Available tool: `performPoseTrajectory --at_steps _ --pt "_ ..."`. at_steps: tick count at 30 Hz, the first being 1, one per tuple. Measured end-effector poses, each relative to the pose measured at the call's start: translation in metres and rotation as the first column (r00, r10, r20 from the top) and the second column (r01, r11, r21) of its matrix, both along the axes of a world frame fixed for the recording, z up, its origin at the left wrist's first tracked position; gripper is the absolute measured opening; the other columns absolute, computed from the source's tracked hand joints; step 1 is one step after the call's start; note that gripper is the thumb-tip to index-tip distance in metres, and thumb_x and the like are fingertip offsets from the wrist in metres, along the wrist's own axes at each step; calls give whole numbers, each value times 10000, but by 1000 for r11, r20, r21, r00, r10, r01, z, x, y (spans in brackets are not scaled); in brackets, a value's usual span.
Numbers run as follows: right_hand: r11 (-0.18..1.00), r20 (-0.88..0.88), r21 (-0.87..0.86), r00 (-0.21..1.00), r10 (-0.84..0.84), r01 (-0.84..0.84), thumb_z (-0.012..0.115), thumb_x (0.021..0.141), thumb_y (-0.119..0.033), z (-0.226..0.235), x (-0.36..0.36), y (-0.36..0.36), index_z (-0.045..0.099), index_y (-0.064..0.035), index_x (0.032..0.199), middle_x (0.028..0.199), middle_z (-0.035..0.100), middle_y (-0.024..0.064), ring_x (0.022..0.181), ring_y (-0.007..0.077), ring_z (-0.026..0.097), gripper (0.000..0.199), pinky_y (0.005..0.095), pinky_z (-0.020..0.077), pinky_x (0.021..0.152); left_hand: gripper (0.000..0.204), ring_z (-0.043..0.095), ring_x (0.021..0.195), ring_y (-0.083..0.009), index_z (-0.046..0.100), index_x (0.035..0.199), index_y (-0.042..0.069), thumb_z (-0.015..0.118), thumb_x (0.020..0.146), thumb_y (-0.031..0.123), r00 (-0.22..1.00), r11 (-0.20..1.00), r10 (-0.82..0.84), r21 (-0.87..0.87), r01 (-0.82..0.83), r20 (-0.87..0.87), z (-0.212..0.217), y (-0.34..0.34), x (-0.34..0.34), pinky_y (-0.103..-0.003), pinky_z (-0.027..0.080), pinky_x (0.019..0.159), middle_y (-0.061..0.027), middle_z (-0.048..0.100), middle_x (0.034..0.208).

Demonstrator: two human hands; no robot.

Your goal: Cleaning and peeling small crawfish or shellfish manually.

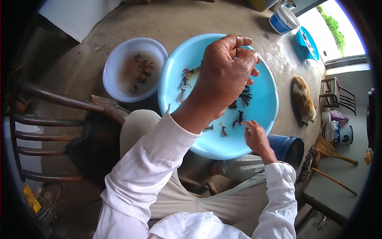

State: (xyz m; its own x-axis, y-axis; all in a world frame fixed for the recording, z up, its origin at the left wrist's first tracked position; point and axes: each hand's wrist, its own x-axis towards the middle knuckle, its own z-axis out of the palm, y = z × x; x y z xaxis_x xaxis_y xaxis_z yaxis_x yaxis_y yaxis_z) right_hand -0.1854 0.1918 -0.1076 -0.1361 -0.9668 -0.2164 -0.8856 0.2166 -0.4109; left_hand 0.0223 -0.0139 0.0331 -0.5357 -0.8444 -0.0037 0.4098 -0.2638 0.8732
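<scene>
Head view shows the left hand raised over the light blue basin, its grip pinched shut on something I cannot make out, while the right hand, fingers curled, reaches among the crayfish on the basin's floor; pick each by its back, clear of the claws.

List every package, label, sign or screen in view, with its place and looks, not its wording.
Yellow plate: lower left, beside the wooden chair; small rectangle, dark markings.
White tub: top right on the floor; round, blue printed band.
Small pot: right edge near the broom; white, dark print.
</scene>
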Motion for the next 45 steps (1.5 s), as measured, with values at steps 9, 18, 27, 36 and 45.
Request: performPoseTrajectory --at_steps 9,18,27,36,45 --pt "960 96 254 991 92 -114 646 838 -154 -129 44 5 663 -103 1130 1166 613 170 988 421 649 297 508 526 856 218 681 690 -126 622 1064 -78 625 936 97 997 996 69 60 -67 -29 -4 1 -7 -252 556 629 -103 709 843" --pt "975 106 143 982 158 -172 666 868 -228 -241 75 -9 570 -72 1261 1440 519 249 1102 366 654 433 378 486 1010 191 649 722 -206 619 989 -99 622 915 77 988 991 126 -50 -122 88 -3 0 -4 -332 535 676 -163 662 792" --pt "969 77 100 972 221 -228 600 879 -129 -286 71 -12 630 -28 1122 1184 613 250 1003 414 639 265 498 543 817 208 613 720 -153 611 962 -103 610 939 104 997 1000 18 11 -19 73 -5 -3 -3 -304 510 666 -140 645 805" --pt "951 55 110 957 284 -288 564 880 -101 -230 83 -28 636 -54 1164 1194 602 169 1094 368 610 296 480 523 849 214 618 705 -106 641 935 -87 598 954 121 994 995 94 -46 -91 62 14 -1 19 -268 512 644 -103 668 782" --pt "911 -59 -13 910 410 -412 548 878 -144 -270 68 -17 635 -49 1166 1189 642 166 1137 364 588 315 466 506 905 194 631 716 -103 653 941 -68 599 953 117 992 996 80 41 -84 94 -5 -14 16 -260 519 644 -95 681 804"
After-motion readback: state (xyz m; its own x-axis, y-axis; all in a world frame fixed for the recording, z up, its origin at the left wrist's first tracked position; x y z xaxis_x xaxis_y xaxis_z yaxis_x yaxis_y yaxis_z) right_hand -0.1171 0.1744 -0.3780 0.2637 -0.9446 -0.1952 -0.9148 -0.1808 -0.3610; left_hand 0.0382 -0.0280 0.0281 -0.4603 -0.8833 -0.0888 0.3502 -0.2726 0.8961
